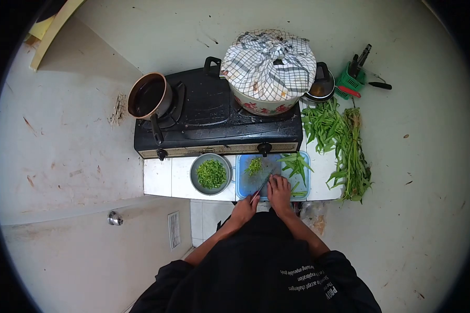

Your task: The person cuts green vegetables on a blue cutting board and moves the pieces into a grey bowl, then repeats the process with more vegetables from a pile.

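Observation:
My left hand point(244, 211) is closed around the handle of a knife point(262, 187), whose blade slants up across the blue cutting board point(241, 192). Beside the blade, my right hand point(280, 192) presses with curled fingers on long-leafed greens point(296, 165), partly hiding them. Leaves stick out above that hand and stems show to its right. A small heap of chopped greens point(254, 166) lies on the board's upper left. Left of the board stands a grey bowl point(194, 180) with more chopped greens in it.
Behind the board is a black gas stove point(209, 128) carrying a saucepan point(167, 99) and a large cloth-covered pot point(263, 106). More uncut greens point(352, 151) lie on the right counter. A green basket point(350, 79) holds utensils. A plastic bag point(313, 216) sits below.

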Demonstrator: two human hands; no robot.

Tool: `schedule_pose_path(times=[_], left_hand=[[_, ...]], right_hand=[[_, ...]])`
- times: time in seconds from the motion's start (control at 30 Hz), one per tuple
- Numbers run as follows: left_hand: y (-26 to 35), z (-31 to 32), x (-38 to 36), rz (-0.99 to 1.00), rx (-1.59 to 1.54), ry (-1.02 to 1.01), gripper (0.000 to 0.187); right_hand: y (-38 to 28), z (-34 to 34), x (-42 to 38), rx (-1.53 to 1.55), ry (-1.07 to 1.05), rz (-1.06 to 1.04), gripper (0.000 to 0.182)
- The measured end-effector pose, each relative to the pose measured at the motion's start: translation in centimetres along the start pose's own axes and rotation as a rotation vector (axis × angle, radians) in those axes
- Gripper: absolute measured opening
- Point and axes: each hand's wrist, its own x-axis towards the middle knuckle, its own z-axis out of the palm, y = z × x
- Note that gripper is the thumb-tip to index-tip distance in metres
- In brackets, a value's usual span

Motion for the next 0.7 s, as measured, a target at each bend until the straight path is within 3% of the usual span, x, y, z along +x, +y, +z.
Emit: schedule_pose_path(times=[0.37,0.7], left_hand=[[0.8,-2.2,0.0,-0.128,-0.088,0.056,0.054],[0.1,-2.0,-0.6,0.067,-0.126,-0.011,0.052]], right_hand=[[-0.2,-0.6,-0.7,-0.027,-0.108,0.029,0.039],[-0.9,-0.4,-0.7,-0.032,-0.129,0.062,0.040]])
